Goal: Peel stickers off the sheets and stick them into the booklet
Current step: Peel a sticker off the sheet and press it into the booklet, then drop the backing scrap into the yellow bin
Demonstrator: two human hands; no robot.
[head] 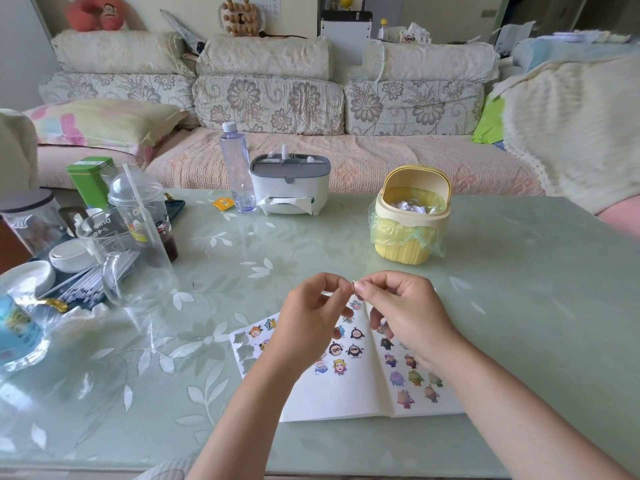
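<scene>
An open white booklet (349, 393) lies on the glass table near the front edge, with several cartoon stickers on both pages. A sticker sheet (247, 344) with cut-out gaps sticks out from under its left side. Above the booklet, my left hand (308, 320) and my right hand (403, 313) meet fingertip to fingertip. Together they pinch a small pale sticker (353, 285) between thumbs and forefingers. The sticker is mostly hidden by the fingers, so its picture cannot be made out.
A yellow mini bin (410, 216) with a bag liner stands behind the booklet to the right. A tissue box (289, 183) and a water bottle (237, 168) stand at the back. Glass jug (128, 258), lidded cup (138, 202) and dishes crowd the left side.
</scene>
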